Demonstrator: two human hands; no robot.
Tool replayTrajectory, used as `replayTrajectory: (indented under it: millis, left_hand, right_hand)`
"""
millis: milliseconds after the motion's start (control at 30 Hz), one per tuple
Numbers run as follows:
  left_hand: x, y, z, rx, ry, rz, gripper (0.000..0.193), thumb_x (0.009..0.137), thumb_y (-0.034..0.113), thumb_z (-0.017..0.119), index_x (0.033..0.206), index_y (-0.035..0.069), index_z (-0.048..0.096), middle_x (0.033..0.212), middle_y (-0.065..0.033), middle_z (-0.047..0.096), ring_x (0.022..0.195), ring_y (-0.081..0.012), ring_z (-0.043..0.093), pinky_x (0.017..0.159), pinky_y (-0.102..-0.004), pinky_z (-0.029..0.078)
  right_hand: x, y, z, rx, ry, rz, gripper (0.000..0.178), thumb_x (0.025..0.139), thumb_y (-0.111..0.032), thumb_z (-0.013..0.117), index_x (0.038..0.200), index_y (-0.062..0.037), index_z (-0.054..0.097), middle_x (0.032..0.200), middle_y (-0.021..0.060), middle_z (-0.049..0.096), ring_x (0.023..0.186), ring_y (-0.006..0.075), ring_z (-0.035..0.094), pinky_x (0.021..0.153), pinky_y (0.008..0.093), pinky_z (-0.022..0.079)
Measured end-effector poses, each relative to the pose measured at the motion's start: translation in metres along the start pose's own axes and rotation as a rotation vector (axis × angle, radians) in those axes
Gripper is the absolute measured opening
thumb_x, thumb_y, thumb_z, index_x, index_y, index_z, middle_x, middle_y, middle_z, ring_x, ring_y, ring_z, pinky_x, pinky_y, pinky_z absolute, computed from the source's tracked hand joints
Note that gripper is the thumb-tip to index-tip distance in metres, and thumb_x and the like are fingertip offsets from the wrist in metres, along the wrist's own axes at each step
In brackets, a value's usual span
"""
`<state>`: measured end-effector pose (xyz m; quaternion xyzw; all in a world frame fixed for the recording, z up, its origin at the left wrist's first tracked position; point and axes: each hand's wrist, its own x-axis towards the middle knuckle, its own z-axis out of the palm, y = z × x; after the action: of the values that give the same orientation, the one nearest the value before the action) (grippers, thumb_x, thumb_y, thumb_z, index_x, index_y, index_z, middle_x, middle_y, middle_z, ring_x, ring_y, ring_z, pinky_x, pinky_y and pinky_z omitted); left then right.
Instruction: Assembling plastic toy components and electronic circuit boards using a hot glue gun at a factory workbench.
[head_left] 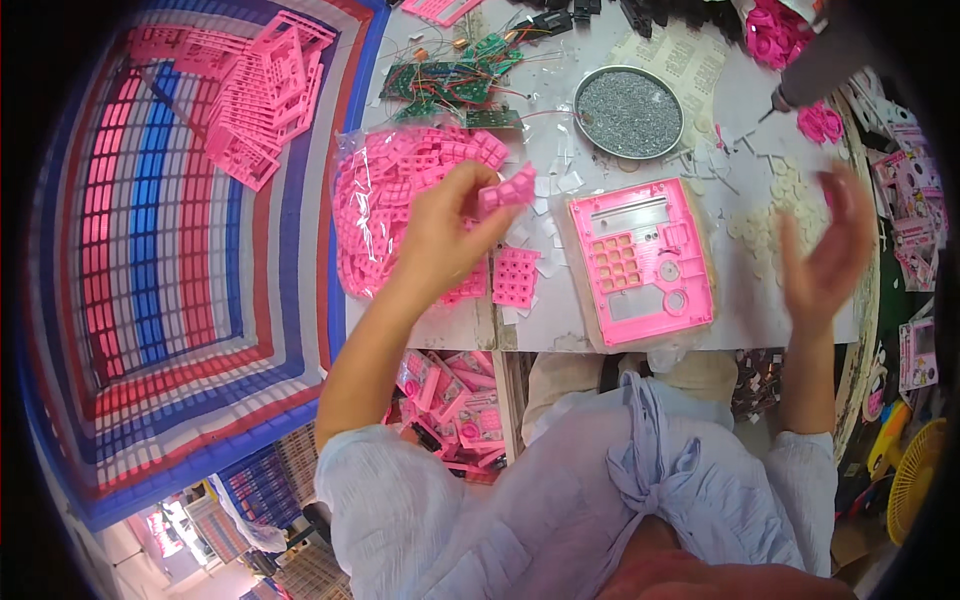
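Above the table, my left hand [455, 222] pinches a small pink keypad piece [508, 191] between thumb and fingers. Below it lies a similar pink keypad [515, 277], face to the table. A clear plastic bag [360, 190] full of such keypads sits under and left of this hand. Right of centre, a pink casing panel [648, 310] rests on a wrapped pad, with square holes, a slot and round openings. My right hand [830, 250] is raised at the right, slightly blurred, with fingers apart and nothing visible in it, near a scatter of small whitish pieces [775, 220].
A round tin [628, 112] of small metal screws stands behind the panel. Green circuit boards [440, 83] with wires lie at the back left. A dark electric screwdriver [810, 78] hangs at upper right. Left is a striped crate [345, 60] with pink panels [265, 95].
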<state>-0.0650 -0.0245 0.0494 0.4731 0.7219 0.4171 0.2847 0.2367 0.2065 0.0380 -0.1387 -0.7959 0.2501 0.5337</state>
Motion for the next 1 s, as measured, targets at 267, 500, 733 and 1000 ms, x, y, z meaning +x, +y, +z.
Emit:
replayTrajectory:
  millis: [267, 500, 733, 1000]
  left_hand:
    - [-0.081, 0.022, 0.085, -1.155, -0.488, -0.640, 0.031, 0.098, 0.013, 0.063, 0.126, 0.003, 0.054, 0.101, -0.0059, 0.066, 0.085, -0.0143, 0.067, 0.072, -0.0294, 0.056]
    - [-0.107, -0.001, 0.081, -0.800, -0.293, -0.441, 0.029, 0.097, 0.010, 0.062, 0.124, 0.003, 0.057, 0.108, -0.0046, 0.065, 0.094, -0.0096, 0.060, 0.082, -0.0264, 0.049]
    - [-0.115, -0.010, 0.074, -0.763, -0.194, -0.446, 0.025, 0.097, 0.010, 0.063, 0.121, 0.003, 0.058, 0.106, -0.0040, 0.065, 0.098, -0.0100, 0.061, 0.083, -0.0259, 0.048]
    - [-0.082, 0.009, 0.016, -0.395, 0.032, -0.260, 0.019, 0.095, 0.001, 0.061, 0.114, 0.001, 0.062, 0.103, -0.0029, 0.065, 0.095, -0.0101, 0.061, 0.081, -0.0260, 0.049]
  right_hand:
    - [-0.008, -0.056, 0.056, 0.470, -0.948, -0.240, 0.031, 0.077, -0.013, 0.074, 0.106, -0.0083, 0.068, 0.110, 0.0099, 0.065, 0.113, 0.0308, 0.055, 0.094, 0.0431, 0.047]
    - [-0.005, -0.027, 0.078, 0.137, -1.054, 0.021, 0.018, 0.083, -0.020, 0.072, 0.089, -0.0048, 0.066, 0.090, 0.0090, 0.061, 0.092, 0.0299, 0.053, 0.081, 0.0403, 0.047]
    - [-0.007, -0.025, 0.098, -0.121, -0.974, -0.040, 0.029, 0.080, -0.022, 0.074, 0.102, -0.0054, 0.066, 0.100, 0.0102, 0.061, 0.098, 0.0310, 0.054, 0.084, 0.0406, 0.048]
    - [-0.040, -0.056, 0.068, -0.209, -1.250, -0.189, 0.090, 0.082, -0.050, 0.069, 0.148, 0.0024, 0.038, 0.156, 0.0208, 0.034, 0.146, 0.0368, 0.029, 0.116, 0.0556, 0.025]
